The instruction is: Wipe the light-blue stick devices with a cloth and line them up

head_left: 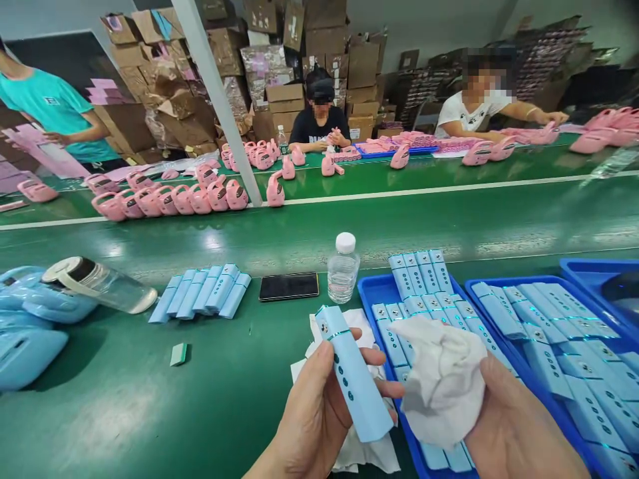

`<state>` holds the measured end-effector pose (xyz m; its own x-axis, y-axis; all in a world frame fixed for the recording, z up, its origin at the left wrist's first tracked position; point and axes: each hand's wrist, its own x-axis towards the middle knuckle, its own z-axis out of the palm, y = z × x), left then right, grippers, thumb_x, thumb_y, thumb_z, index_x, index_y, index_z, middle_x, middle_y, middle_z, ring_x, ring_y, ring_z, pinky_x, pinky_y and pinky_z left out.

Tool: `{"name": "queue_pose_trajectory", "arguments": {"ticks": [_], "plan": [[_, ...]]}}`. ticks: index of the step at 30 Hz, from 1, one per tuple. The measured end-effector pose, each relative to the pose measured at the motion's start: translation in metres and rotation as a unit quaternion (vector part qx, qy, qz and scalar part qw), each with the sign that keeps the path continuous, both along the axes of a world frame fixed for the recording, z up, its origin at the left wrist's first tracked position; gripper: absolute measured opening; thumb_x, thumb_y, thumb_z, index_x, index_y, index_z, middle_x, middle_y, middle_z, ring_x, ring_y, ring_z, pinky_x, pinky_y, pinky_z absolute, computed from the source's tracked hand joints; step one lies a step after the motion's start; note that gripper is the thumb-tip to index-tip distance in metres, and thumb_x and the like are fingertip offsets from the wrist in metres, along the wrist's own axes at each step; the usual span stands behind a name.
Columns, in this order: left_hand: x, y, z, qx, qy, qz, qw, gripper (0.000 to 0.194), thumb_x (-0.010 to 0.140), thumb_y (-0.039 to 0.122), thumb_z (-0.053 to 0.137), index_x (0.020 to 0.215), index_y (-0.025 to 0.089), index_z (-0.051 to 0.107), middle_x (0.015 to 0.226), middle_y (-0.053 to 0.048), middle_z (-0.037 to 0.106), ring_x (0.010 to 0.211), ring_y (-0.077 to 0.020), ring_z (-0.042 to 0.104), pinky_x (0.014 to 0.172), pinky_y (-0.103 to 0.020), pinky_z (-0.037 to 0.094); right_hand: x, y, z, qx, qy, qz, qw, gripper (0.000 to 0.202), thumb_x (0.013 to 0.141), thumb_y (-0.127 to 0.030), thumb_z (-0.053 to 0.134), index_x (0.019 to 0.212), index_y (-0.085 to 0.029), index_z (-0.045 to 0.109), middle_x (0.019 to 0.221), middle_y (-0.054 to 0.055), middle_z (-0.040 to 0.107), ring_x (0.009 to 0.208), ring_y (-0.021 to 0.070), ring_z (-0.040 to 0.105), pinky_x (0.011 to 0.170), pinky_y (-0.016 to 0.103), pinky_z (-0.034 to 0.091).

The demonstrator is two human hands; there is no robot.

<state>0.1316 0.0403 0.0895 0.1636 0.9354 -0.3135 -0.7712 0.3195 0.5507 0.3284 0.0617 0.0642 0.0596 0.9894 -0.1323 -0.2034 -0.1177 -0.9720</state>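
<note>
Fingers of my left hand (314, 412) pinch a light blue bar (355, 374) upright over the green table (200, 399). I have my right hand (509, 426) closed around a white cloth (442, 382), just beside it, above the blue tray (369, 287).

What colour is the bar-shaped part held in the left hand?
Light blue bar-shaped part with a row of dark dots, held in the left hand; head view.

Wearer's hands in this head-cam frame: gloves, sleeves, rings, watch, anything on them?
Nothing worn that shows. The left hand and the right hand are both bare: no gloves, no finger cots, no rings on the fingers in view. No sleeve cuff, watch or wrist strap shows before the bottom edge of the frame cuts the wrists off. Nails look short and unpainted. Forearms are out of view.
</note>
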Motion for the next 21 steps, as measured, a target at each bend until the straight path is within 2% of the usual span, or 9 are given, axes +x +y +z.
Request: {"name": "queue_pose_trajectory", "arguments": {"ticks": [3, 5, 7, 9, 11, 13, 16, 18, 21], "plan": [[0.000, 0.002, -0.004, 0.022, 0.055, 0.006, 0.998, 0.037, 0.103, 0.051, 0.055, 0.121, 0.022, 0.067, 0.109, -0.009, 0.077, 0.092, -0.0313, 0.080, 0.070, -0.037, 0.066, -0.008, 0.000, 0.006, -0.043, 0.084, -0.027, 0.995, 0.046, 0.099, -0.052, 0.063, 0.140, -0.032, 0.067, 0.139, 0.008, 0.070, 0.127, 0.0375, 0.067, 0.090, 0.040, 0.068], [0.000, 0.004, -0.006, 0.024, 0.108, 0.011, 0.994, 0.036, 0.098, 0.053, 0.063, 0.118, 0.023, 0.066, 0.110, -0.008, 0.076, 0.091, -0.0314, 0.080, 0.065, -0.035, 0.066, -0.009, -0.001, 0.004, -0.054, 0.083, -0.068, 0.993, 0.051, 0.092, -0.046, 0.076, 0.140, -0.033, 0.067, 0.138, 0.006, 0.071, 0.125, 0.0366, 0.068, 0.086, 0.033, 0.068], [-0.001, 0.005, -0.008, 0.013, 0.151, 0.016, 0.988, 0.036, 0.096, 0.054, 0.067, 0.116, 0.025, 0.064, 0.108, -0.006, 0.075, 0.089, -0.0312, 0.080, 0.063, -0.036, 0.066, -0.008, -0.003, 0.001, -0.056, 0.075, -0.069, 0.993, 0.054, 0.088, -0.046, 0.080, 0.138, -0.032, 0.068, 0.138, 0.008, 0.071, 0.117, 0.0370, 0.072, 0.079, 0.031, 0.070], [-0.001, 0.006, -0.009, 0.004, 0.180, 0.025, 0.983, 0.036, 0.094, 0.053, 0.070, 0.116, 0.025, 0.063, 0.104, -0.005, 0.075, 0.085, -0.0280, 0.079, 0.062, -0.034, 0.066, -0.009, -0.006, 0.001, -0.027, 0.022, -0.043, 0.998, 0.048, 0.088, -0.047, 0.080, 0.132, -0.029, 0.072, 0.132, 0.010, 0.074, 0.107, 0.0363, 0.076, 0.073, 0.030, 0.070], [0.001, 0.006, -0.010, 0.017, 0.196, 0.028, 0.980, 0.038, 0.093, 0.049, 0.073, 0.120, 0.025, 0.063, 0.105, -0.006, 0.075, 0.085, -0.0242, 0.077, 0.062, -0.029, 0.064, -0.014, -0.010, 0.004, 0.049, -0.084, 0.007, 0.995, 0.035, 0.089, -0.044, 0.079, 0.120, -0.030, 0.078, 0.124, 0.010, 0.077, 0.104, 0.0345, 0.078, 0.074, 0.030, 0.070], [0.004, 0.007, -0.012, 0.041, 0.191, 0.038, 0.980, 0.043, 0.091, 0.045, 0.077, 0.125, 0.025, 0.063, 0.111, -0.009, 0.076, 0.090, -0.0227, 0.075, 0.067, -0.027, 0.062, -0.023, -0.016, 0.006, 0.157, -0.196, 0.054, 0.967, 0.022, 0.090, -0.037, 0.076, 0.111, -0.033, 0.081, 0.124, 0.007, 0.077, 0.108, 0.0320, 0.076, 0.084, 0.032, 0.069], [0.007, 0.007, -0.013, 0.061, 0.182, 0.060, 0.979, 0.045, 0.086, 0.043, 0.083, 0.122, 0.023, 0.067, 0.112, -0.009, 0.076, 0.098, -0.0233, 0.073, 0.081, -0.030, 0.061, -0.035, -0.021, 0.001, 0.274, -0.279, 0.040, 0.920, 0.027, 0.093, -0.025, 0.070, 0.115, -0.038, 0.078, 0.129, 0.001, 0.074, 0.118, 0.0276, 0.072, 0.097, 0.036, 0.064], [0.008, 0.006, -0.014, 0.054, 0.203, 0.063, 0.976, 0.045, 0.083, 0.045, 0.085, 0.118, 0.022, 0.071, 0.106, -0.008, 0.077, 0.096, -0.0224, 0.071, 0.082, -0.030, 0.059, -0.037, -0.021, -0.009, 0.275, -0.295, 0.028, 0.915, 0.030, 0.093, -0.024, 0.070, 0.119, -0.038, 0.076, 0.126, 0.000, 0.076, 0.115, 0.0253, 0.073, 0.097, 0.033, 0.063], [0.007, 0.002, -0.015, 0.060, 0.218, 0.044, 0.973, 0.047, 0.083, 0.051, 0.084, 0.120, 0.024, 0.074, 0.104, -0.007, 0.077, 0.097, -0.0226, 0.069, 0.085, -0.030, 0.056, -0.034, -0.016, -0.023, 0.199, -0.295, 0.014, 0.934, 0.022, 0.092, -0.034, 0.073, 0.113, -0.034, 0.078, 0.112, 0.002, 0.080, 0.097, 0.0227, 0.078, 0.084, 0.024, 0.065]]}}
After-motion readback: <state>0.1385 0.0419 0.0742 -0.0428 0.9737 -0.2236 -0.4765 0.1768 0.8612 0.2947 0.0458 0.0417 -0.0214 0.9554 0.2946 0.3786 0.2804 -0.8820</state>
